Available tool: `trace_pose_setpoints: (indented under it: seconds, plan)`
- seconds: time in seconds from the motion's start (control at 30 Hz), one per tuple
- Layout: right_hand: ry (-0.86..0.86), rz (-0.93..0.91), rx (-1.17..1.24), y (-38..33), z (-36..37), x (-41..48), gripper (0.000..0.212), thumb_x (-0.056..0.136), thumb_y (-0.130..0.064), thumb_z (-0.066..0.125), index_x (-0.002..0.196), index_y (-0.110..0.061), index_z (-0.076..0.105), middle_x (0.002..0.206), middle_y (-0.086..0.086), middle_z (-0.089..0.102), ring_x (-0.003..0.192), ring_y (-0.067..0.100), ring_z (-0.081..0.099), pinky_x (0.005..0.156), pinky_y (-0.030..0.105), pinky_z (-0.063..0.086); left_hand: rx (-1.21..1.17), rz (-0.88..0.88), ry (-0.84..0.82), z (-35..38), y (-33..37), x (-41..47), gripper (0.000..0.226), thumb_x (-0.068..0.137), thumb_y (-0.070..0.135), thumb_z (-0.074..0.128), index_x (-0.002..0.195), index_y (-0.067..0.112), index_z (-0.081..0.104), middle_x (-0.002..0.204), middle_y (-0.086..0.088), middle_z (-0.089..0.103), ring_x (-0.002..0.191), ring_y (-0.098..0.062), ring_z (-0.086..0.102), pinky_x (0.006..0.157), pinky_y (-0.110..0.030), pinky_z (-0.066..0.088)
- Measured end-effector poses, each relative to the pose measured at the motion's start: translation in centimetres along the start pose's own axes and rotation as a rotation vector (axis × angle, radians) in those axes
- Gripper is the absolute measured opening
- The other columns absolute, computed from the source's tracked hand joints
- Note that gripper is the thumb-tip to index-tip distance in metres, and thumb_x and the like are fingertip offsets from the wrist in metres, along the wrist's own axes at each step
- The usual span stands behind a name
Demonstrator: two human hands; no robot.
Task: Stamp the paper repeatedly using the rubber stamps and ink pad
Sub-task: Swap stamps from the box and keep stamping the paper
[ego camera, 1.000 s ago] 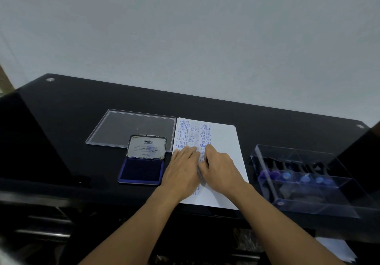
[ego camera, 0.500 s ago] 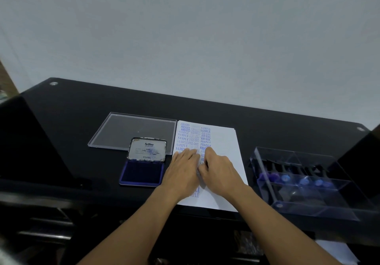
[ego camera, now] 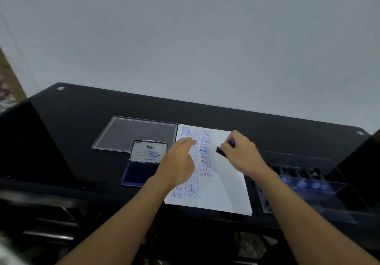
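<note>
Paper [ego camera: 224, 182], blue-stamped, flat on black desk [ego camera: 72, 131]. Above it: rubber stamp [ego camera: 221, 152], pinched by right hand [ego camera: 241, 151] fingers. Over its stamped columns: left hand [ego camera: 178, 160], fingers straight. Leftward: open ink pad [ego camera: 137, 172], clear lid [ego camera: 127, 133]. Rightward: clear tray [ego camera: 329, 199] of stamps.

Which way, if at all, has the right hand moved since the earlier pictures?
Yes. The right hand, gripping a rubber stamp, has shifted rightward from the paper's printed columns to its blank side.

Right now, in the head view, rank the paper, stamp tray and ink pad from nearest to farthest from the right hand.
1. Paper: directly under the right hand, which grips a stamp.
2. Stamp tray: just to its right.
3. Ink pad: leftward, past the left hand.
</note>
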State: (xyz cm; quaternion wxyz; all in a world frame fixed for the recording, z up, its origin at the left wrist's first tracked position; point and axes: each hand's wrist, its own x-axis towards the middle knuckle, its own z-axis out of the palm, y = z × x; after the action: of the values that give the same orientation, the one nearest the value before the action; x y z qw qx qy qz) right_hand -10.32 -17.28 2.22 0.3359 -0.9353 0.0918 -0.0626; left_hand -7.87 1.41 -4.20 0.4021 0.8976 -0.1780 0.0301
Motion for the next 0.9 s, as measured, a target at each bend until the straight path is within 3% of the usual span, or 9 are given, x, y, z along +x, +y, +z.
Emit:
trace_pose_setpoints:
  seconds: [0.1, 0.17, 0.27, 0.47, 0.6, 0.7, 0.77, 0.83, 0.9]
  plan:
    - [-0.017, 0.031, 0.051, 0.1, -1.6, -0.3, 0.019, 0.096, -0.027, 0.052, 0.091, -0.008, 0.052, 0.084, 0.004, 0.06, 0.067, 0.016, 0.048, 0.058, 0.03, 0.039, -0.104, -0.059, 0.05, -1.0, 0.7, 0.3, 0.052, 0.098, -0.004, 0.036, 0.146, 0.015, 0.047, 0.154, 0.001, 0.043, 0.139, -0.019, 0.042, 0.114, -0.035, 0.039]
    - [-0.035, 0.059, 0.103, 0.1, -2.4, -0.6, 0.022, 0.096, -0.027, 0.045, 0.094, -0.006, 0.052, 0.085, 0.003, 0.058, 0.07, 0.016, 0.046, 0.061, 0.032, 0.037, -0.18, -0.099, 0.073, -1.5, 1.3, 0.3, 0.049, 0.1, -0.001, 0.036, 0.144, 0.016, 0.049, 0.15, 0.001, 0.046, 0.125, -0.032, 0.055, 0.086, -0.029, 0.057]
    - [-0.057, 0.055, 0.106, 0.1, -3.0, -1.1, 0.024, 0.098, -0.025, 0.04, 0.097, -0.006, 0.054, 0.092, 0.007, 0.061, 0.072, 0.017, 0.046, 0.064, 0.033, 0.037, -0.232, -0.145, 0.112, -1.7, 1.6, 0.5, 0.045, 0.102, 0.003, 0.038, 0.143, 0.018, 0.051, 0.148, 0.0, 0.049, 0.099, -0.035, 0.065, 0.047, -0.01, 0.04]
    - [-0.09, 0.025, 0.067, 0.2, -3.5, -1.6, 0.023, 0.096, -0.024, 0.042, 0.094, -0.006, 0.056, 0.084, 0.004, 0.061, 0.069, 0.016, 0.047, 0.061, 0.031, 0.038, -0.195, -0.156, 0.128, -1.9, 2.4, 0.5, 0.041, 0.102, 0.011, 0.045, 0.142, 0.019, 0.052, 0.149, 0.001, 0.048, 0.098, -0.027, 0.066, 0.064, -0.022, 0.052]
    - [-0.121, -0.01, 0.019, 0.4, -3.5, -1.9, 0.02, 0.094, -0.022, 0.045, 0.09, -0.01, 0.06, 0.087, 0.005, 0.067, 0.07, 0.017, 0.052, 0.061, 0.029, 0.042, -0.15, -0.146, 0.114, -2.2, 2.9, 0.3, 0.04, 0.103, 0.014, 0.047, 0.141, 0.02, 0.052, 0.149, 0.002, 0.048, 0.121, -0.017, 0.055, 0.092, -0.03, 0.052]
    - [-0.141, -0.028, -0.006, 0.5, -3.5, -2.2, 0.019, 0.094, -0.023, 0.047, 0.088, -0.015, 0.062, 0.086, 0.001, 0.068, 0.079, 0.022, 0.061, 0.064, 0.029, 0.047, -0.136, -0.136, 0.105, -2.3, 3.3, 0.1, 0.04, 0.102, 0.015, 0.048, 0.141, 0.02, 0.052, 0.15, 0.003, 0.048, 0.112, -0.009, 0.056, 0.085, -0.025, 0.054]
    - [-0.146, -0.038, -0.011, 0.7, -3.4, -2.3, 0.016, 0.095, -0.023, 0.049, 0.088, -0.018, 0.062, 0.086, -0.001, 0.068, 0.084, 0.023, 0.064, 0.068, 0.03, 0.051, -0.135, -0.138, 0.098, -2.4, 3.5, 0.0, 0.04, 0.102, 0.015, 0.048, 0.141, 0.02, 0.052, 0.15, 0.002, 0.047, 0.11, -0.019, 0.063, 0.076, -0.026, 0.056]
    - [-0.149, -0.054, -0.004, 1.0, -3.2, -2.6, 0.01, 0.095, -0.023, 0.051, 0.091, -0.024, 0.059, 0.088, 0.0, 0.067, 0.078, 0.02, 0.062, 0.067, 0.031, 0.051, -0.134, -0.136, 0.088, -2.3, 3.8, -0.1, 0.04, 0.102, 0.015, 0.047, 0.141, 0.02, 0.052, 0.15, 0.002, 0.047, 0.118, -0.028, 0.061, 0.088, -0.037, 0.055]
    - [-0.155, -0.073, 0.004, 1.3, -3.1, -2.9, 0.008, 0.096, -0.021, 0.051, 0.093, -0.027, 0.055, 0.086, 0.004, 0.067, 0.066, 0.017, 0.054, 0.058, 0.027, 0.047, -0.126, -0.126, 0.079, -2.1, 4.1, -0.2, 0.04, 0.102, 0.015, 0.047, 0.141, 0.019, 0.052, 0.15, 0.002, 0.047, 0.124, -0.021, 0.055, 0.094, -0.03, 0.052]
